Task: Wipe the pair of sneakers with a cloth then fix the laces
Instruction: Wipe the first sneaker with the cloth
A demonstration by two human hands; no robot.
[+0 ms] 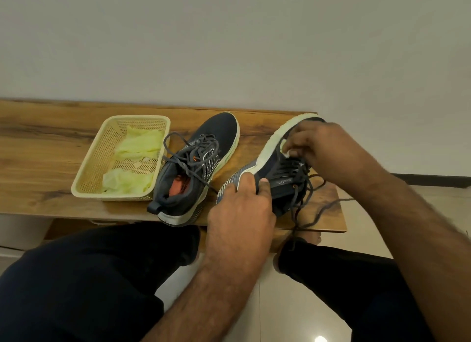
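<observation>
- Now, a low wooden bench point(51, 147) stands against a pale wall point(229, 35); a person sits before it, dark trousers point(89, 278) filling the lower part of the view
- Left hand point(239, 214) grips one dark sneaker point(280, 170) at its side, just by the sole edge; fingers curl over the pale sole rim, thumb lies on the upper
- That sneaker is tilted on its side near the right end of the bench, sole turned to the left, toe pointing away toward the wall; whether it rests on the bench or is lifted clear, cannot tell
- Right hand point(321, 147) sits over the toe part of the same sneaker; fingers are curled and pinch a small pale cloth point(285, 151) against the upper near the sole edge; only a corner of the cloth shows
- Loose dark laces point(313, 214) hang from the held sneaker, trailing past the front edge of the bench
- Second sneaker point(198, 168) stands upright on the bench, between the held one and a basket; orange lining shows inside; its laces point(175, 153) are untied, one loop touching the basket rim
- Cream plastic basket point(102, 147) sits left of the sneakers; crumpled yellow-green cloths point(137, 147) lie inside
- Glossy tiled floor point(293, 303) shows between the knees; a bare foot point(309, 239) shows under the bench edge
</observation>
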